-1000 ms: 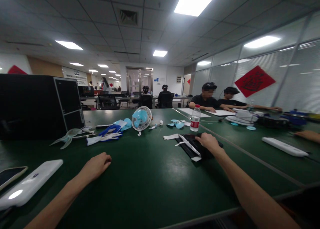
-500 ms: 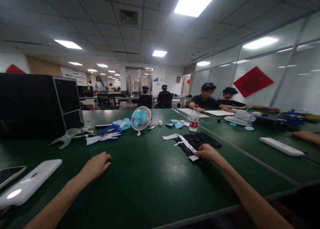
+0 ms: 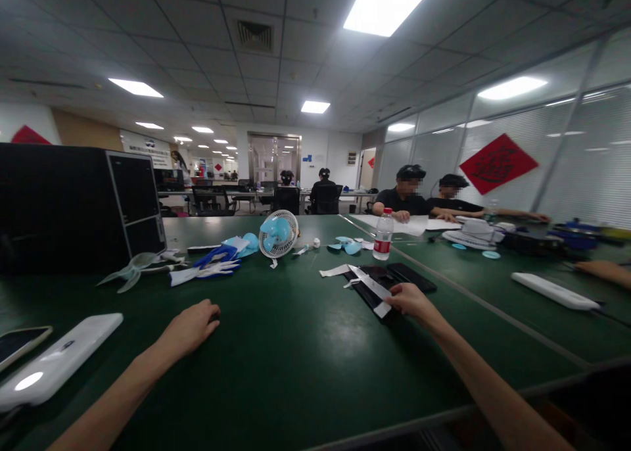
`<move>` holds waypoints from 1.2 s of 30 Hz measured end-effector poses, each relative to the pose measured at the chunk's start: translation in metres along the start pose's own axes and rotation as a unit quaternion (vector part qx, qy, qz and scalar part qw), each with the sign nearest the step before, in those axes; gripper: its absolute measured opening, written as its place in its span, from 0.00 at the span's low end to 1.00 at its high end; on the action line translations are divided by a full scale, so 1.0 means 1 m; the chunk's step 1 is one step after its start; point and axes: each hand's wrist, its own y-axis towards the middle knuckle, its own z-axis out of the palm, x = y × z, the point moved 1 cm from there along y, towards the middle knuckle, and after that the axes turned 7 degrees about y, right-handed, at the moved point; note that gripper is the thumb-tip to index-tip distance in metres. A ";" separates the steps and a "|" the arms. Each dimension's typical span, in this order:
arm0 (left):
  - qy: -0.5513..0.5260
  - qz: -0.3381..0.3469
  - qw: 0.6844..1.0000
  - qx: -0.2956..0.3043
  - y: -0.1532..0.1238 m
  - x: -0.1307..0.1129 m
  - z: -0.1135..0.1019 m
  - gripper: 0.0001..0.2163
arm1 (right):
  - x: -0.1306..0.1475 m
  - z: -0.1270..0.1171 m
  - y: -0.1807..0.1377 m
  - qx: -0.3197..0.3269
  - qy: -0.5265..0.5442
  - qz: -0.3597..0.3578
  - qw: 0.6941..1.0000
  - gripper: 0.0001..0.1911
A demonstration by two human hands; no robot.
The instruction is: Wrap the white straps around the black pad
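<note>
My right hand (image 3: 409, 300) pinches the near end of a white paper-like strip (image 3: 371, 283) between thumb and fingertips. The strip lies slantwise over a flat black object (image 3: 365, 294), whose kind I cannot make out. White pieces stick out at its far left and near ends. Beside it, past my fingers, is a black phone-like slab (image 3: 411, 277). My left hand (image 3: 194, 326) rests on the green table (image 3: 296, 359) with loosely bent fingers, a gap between thumb and index, and nothing visible in it.
Behind lie a small fan (image 3: 279, 234), blue-and-white gloves (image 3: 210, 267), loose fan blades (image 3: 345, 244) and a water bottle (image 3: 383, 234). A black computer case (image 3: 59, 208) stands left, above a white device (image 3: 59, 359) and phone (image 3: 22, 346). Co-workers (image 3: 407, 191) sit at right with white sheets (image 3: 409, 225).
The white strip in my right hand has tilted slightly, showing a broader face. My left hand has stayed put. A co-worker's white sheet at the right has shifted and is partly lifted.
</note>
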 end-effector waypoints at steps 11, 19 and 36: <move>0.002 0.002 1.000 -0.007 0.001 0.000 0.001 0.16 | 0.070 -0.003 0.026 -0.157 -0.082 -0.227 0.958 0.09; -0.031 -0.001 0.999 -0.020 0.002 0.005 0.004 0.15 | 0.089 0.050 0.098 -0.144 -0.359 -0.214 0.897 0.18; -0.035 -0.003 0.999 -0.020 0.003 0.003 0.004 0.16 | 0.018 -0.020 0.084 -0.042 -0.340 0.011 0.939 0.18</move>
